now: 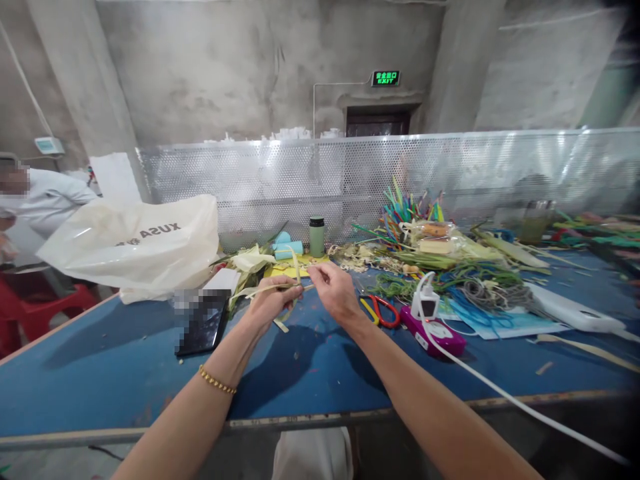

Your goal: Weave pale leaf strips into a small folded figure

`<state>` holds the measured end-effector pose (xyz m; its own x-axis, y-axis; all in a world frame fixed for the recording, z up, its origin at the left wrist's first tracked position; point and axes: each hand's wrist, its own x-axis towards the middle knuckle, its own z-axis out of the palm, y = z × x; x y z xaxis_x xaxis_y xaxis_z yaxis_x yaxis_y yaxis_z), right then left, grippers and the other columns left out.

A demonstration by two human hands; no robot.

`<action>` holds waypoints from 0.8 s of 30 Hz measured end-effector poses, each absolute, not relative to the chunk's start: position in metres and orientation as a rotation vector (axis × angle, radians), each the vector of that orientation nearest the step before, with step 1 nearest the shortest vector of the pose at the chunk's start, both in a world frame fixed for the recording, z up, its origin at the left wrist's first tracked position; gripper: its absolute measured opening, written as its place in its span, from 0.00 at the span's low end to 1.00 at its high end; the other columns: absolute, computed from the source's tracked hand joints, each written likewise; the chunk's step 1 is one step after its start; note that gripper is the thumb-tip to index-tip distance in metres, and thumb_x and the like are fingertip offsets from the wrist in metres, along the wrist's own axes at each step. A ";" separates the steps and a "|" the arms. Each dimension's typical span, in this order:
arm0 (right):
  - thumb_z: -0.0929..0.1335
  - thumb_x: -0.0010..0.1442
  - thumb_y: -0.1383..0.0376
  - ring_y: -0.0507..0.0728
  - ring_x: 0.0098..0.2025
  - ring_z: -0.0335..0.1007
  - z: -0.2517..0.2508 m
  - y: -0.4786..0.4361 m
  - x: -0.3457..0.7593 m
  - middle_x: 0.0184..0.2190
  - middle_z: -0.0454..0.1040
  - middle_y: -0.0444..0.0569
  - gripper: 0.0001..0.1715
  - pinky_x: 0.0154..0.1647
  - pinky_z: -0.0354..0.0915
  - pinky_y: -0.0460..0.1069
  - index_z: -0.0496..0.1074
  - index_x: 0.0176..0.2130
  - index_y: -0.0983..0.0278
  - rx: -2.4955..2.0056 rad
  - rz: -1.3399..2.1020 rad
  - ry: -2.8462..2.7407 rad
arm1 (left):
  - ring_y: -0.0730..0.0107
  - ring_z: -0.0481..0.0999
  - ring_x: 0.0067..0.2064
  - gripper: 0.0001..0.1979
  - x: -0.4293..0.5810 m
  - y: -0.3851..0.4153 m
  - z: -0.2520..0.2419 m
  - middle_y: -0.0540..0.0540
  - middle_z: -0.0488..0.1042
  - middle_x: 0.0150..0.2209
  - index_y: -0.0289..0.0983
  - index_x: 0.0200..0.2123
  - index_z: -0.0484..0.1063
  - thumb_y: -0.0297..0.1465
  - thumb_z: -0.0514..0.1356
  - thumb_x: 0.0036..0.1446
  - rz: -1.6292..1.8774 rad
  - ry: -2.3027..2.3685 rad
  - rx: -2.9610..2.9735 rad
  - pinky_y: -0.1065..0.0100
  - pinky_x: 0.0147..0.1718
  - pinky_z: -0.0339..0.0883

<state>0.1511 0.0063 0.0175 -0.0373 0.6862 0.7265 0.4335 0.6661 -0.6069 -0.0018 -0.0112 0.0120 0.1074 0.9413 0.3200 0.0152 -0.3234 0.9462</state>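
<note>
Pale, flat strips that look like dried leaf or husk [296, 267] cross one another between my two hands, above the blue table [300, 373]. My left hand [273, 301] is closed around the crossing, and strip ends stick out to its left, upward and below. Close by on the right, my right hand [333, 288] pinches a strip end that runs toward the left fingers. Its fingertips are partly hidden behind the hand. Beyond the hands lie pale husks [253, 260] and a yellow sheet [280, 269].
Left are a dark tablet [206, 327] and a large plastic bag [145, 233]; a person in white [55, 193] is farther left. A green bottle [317, 237] stands behind. Right are scissors [385, 312], a purple power strip [435, 333] with a white cable, and tangled cords [490, 293].
</note>
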 end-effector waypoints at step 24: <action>0.70 0.44 0.58 0.49 0.24 0.62 0.015 0.018 0.146 0.21 0.70 0.43 0.13 0.27 0.59 0.45 0.70 0.25 0.67 -0.874 0.835 -1.479 | 0.81 0.61 0.18 0.16 0.000 -0.007 0.006 0.49 0.69 0.20 0.31 0.23 0.72 0.39 0.69 0.41 1.294 0.917 1.386 0.72 0.20 0.51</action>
<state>0.1462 0.0184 0.0153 -0.0538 0.8846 0.4633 0.0596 0.4660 -0.8828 -0.0004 -0.0067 0.0058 0.1437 0.9610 0.2364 -0.0953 -0.2243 0.9698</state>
